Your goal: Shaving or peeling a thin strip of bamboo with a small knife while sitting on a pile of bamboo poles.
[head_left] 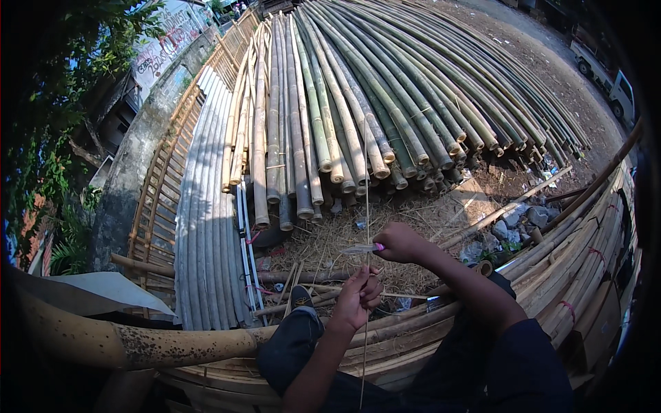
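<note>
A long, thin bamboo strip [367, 206] runs nearly upright through the middle of the view, down past my lap. My left hand [355, 297] is closed around its lower part, fingers curled. Just above and to the right, my right hand [401, 242] grips a knife [359, 248] by its handle, of which a pink end shows. The blade points left and crosses the strip; whether its edge touches the strip I cannot tell. My legs, in dark trousers, are below my forearms.
Stacked bamboo poles [330, 138] fill the far side. Corrugated sheets [205, 227] and a bamboo fence [153, 213] stand left. A thick bamboo pole [186, 344] lies near left, bundled split bamboo [585, 268] at right. Straw [323, 248] and rocks [513, 224] cover ground; a truck [613, 86] is far right.
</note>
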### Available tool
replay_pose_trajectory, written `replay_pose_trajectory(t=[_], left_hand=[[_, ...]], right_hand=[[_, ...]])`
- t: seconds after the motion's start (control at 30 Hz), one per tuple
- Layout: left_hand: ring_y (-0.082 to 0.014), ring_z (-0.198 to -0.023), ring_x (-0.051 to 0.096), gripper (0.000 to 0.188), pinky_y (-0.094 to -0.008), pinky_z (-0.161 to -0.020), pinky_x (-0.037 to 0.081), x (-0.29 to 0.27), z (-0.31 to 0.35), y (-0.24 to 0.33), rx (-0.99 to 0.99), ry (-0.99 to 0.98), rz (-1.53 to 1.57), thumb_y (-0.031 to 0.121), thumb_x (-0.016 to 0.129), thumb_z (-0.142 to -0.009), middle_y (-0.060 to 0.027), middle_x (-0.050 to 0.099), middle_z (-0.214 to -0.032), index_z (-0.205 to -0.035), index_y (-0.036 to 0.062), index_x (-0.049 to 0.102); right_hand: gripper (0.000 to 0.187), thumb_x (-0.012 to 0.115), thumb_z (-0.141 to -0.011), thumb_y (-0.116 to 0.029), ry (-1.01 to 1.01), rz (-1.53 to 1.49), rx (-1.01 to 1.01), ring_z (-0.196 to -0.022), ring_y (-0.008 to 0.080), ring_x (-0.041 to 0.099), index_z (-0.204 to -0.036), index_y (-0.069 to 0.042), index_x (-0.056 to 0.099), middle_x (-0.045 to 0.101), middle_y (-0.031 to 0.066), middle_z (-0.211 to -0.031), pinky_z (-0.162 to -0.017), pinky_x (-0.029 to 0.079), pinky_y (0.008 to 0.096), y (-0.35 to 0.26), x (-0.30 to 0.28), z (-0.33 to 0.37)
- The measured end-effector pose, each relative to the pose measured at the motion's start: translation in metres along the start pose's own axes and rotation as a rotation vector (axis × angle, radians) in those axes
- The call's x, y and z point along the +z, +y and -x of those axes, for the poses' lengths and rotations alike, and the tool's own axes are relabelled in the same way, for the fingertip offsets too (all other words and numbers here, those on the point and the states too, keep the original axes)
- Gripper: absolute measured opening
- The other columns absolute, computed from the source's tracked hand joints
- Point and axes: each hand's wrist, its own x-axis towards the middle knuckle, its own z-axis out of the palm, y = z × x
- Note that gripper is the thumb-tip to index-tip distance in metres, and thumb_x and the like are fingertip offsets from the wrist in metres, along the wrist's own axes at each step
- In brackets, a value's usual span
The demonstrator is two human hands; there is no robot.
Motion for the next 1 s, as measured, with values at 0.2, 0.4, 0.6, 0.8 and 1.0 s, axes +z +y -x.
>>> replay_pose_trajectory(t=[0.2,0.4,0.6,0.8,1.0], left_hand=[[-0.0031,-0.044,0.020,0.025,-0.0193,-0.039,0.016,0.013,0.009,-0.017,-0.042,-0.031,-0.082,0.031,0.040,-0.100,0.0059,0.024,-0.054,-0.098,0.0083,0.050],[-0.0030,-0.044,0.019,0.027,-0.0192,-0.038,0.016,0.000,0.006,-0.016,-0.060,-0.023,-0.014,0.034,0.039,-0.100,0.0062,0.023,-0.054,-0.099,0.0088,0.050],[-0.0036,-0.042,0.018,0.029,-0.0194,-0.037,0.016,0.018,0.019,-0.037,-0.153,-0.102,0.042,0.037,0.038,-0.100,0.0061,0.022,-0.053,-0.096,0.0096,0.048],[-0.0039,-0.041,0.016,0.029,-0.0192,-0.035,0.015,0.013,0.015,-0.047,-0.283,-0.269,0.201,0.037,0.035,-0.101,0.0056,0.022,-0.052,-0.088,0.0118,0.042],[-0.0042,-0.042,0.017,0.029,-0.0195,-0.036,0.016,-0.004,-0.003,-0.019,-0.193,-0.331,0.290,0.034,0.029,-0.102,0.0049,0.023,-0.054,-0.086,0.0126,0.040]], right_hand=[[0.023,0.057,-0.074,-0.023,0.249,0.028,0.250,-0.062,0.0396,0.058,-0.061,-0.005,0.061,0.057,0.0194,-0.061,-0.059,0.046,0.0490,0.035,-0.019,-0.011],[0.026,0.057,-0.075,-0.025,0.085,-0.055,0.052,-0.065,0.0386,0.058,-0.060,-0.004,0.059,0.056,0.0184,-0.059,-0.062,0.046,0.0498,0.021,-0.011,-0.004],[0.026,0.056,-0.074,-0.023,0.283,-0.132,0.366,-0.065,0.0408,0.057,-0.064,0.000,0.059,0.057,0.0217,-0.065,-0.062,0.045,0.0495,0.038,-0.027,-0.012],[0.038,0.058,-0.083,-0.029,0.680,-0.572,0.622,-0.042,0.0193,0.046,-0.062,0.002,0.055,0.045,0.0062,-0.046,-0.044,0.034,0.0364,0.113,-0.046,0.010],[0.028,0.059,-0.091,-0.032,0.282,-1.304,0.440,-0.042,0.0032,0.028,-0.080,-0.006,0.061,0.033,-0.0085,-0.051,-0.042,0.018,0.0226,0.042,-0.065,0.000]])
